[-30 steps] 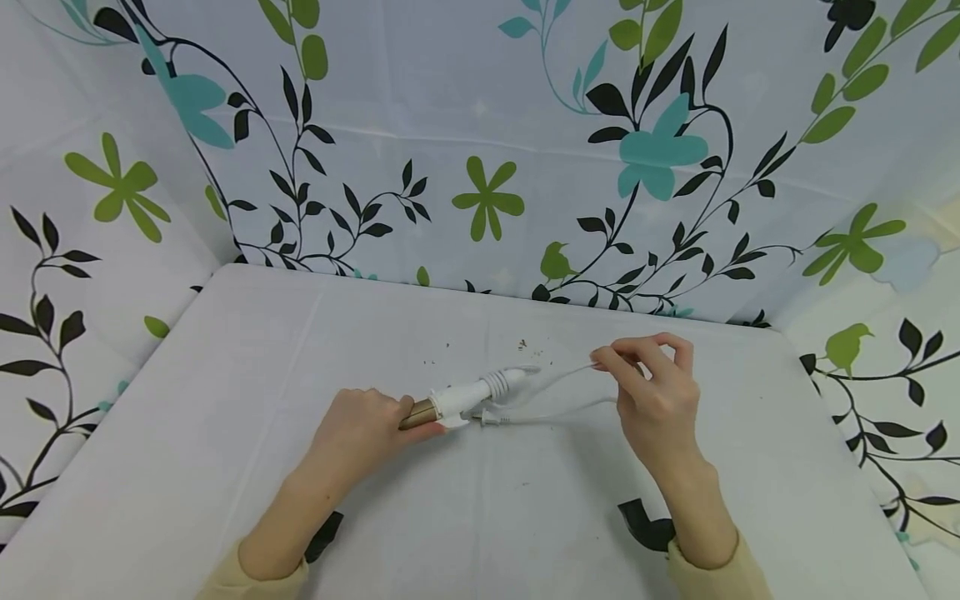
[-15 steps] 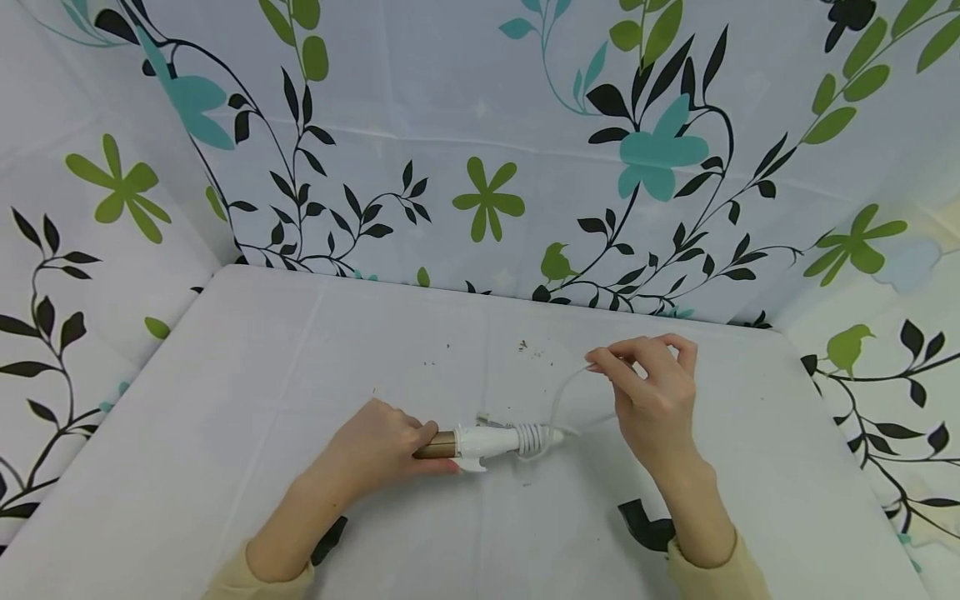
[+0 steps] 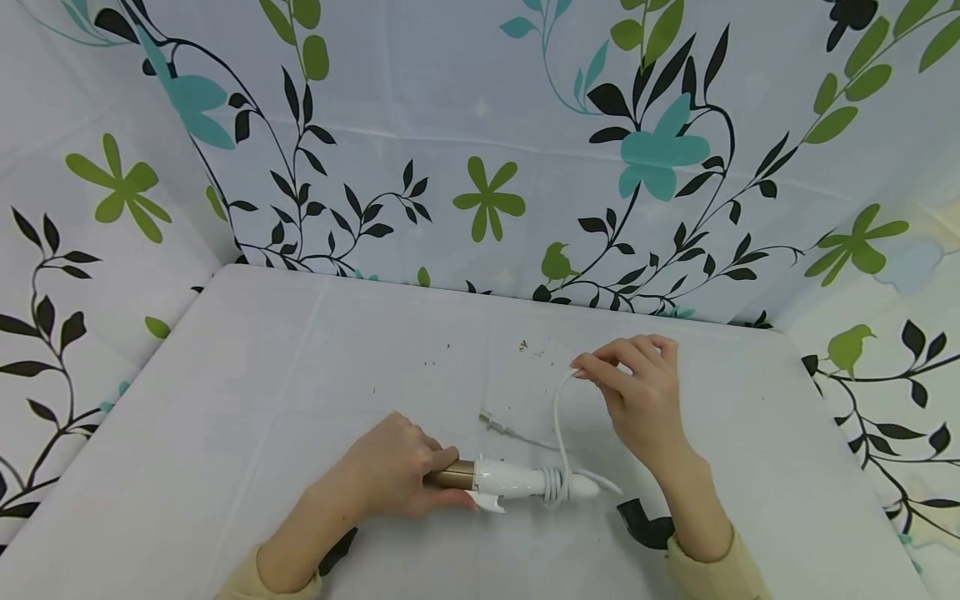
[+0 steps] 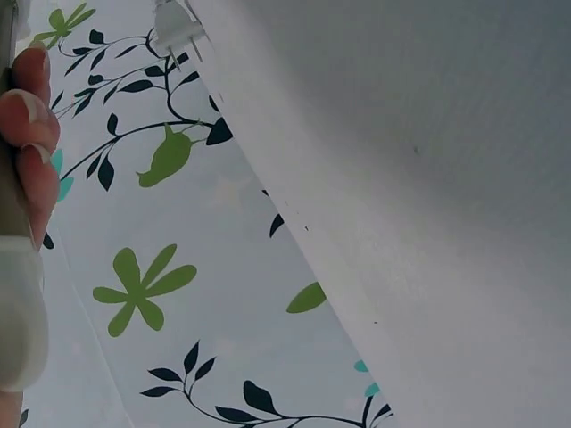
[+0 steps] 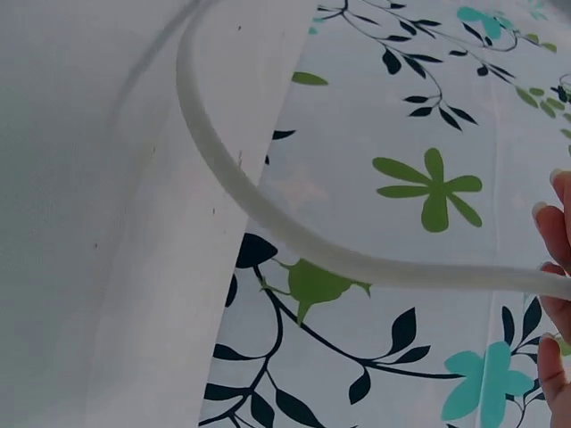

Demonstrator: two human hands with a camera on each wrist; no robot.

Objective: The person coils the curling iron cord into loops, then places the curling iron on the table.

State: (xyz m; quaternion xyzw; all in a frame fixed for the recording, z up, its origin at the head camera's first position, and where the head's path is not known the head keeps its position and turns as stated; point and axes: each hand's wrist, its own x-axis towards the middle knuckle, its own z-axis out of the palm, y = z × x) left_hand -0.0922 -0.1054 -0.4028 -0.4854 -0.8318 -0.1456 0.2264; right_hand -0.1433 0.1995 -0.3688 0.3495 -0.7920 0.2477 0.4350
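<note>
My left hand (image 3: 401,467) grips the gold barrel of a white-handled curling iron (image 3: 513,479), held roughly level with its handle to the right. Several turns of white cord (image 3: 553,486) circle the handle near its tail end. A length of that cord rises to my right hand (image 3: 637,396), where thumb and fingertips pinch it. In the right wrist view the cord (image 5: 312,245) bends in a wide curve to the fingers (image 5: 555,227). The plug (image 3: 495,423) is behind the handle on a loose stretch of cord. Left fingers (image 4: 31,120) wrap the barrel in the left wrist view.
A white table (image 3: 300,350) lies beneath both hands, with small brown crumbs (image 3: 522,345) beyond them. Patterned cloth (image 3: 420,100) hangs along the back and sides. Black straps (image 3: 647,527) show near the wrists.
My left hand has brought the curling iron nearer and to the right, turning it level. Cord now loops over the handle's front, and the plug shows behind it. The right hand shifts slightly left.
</note>
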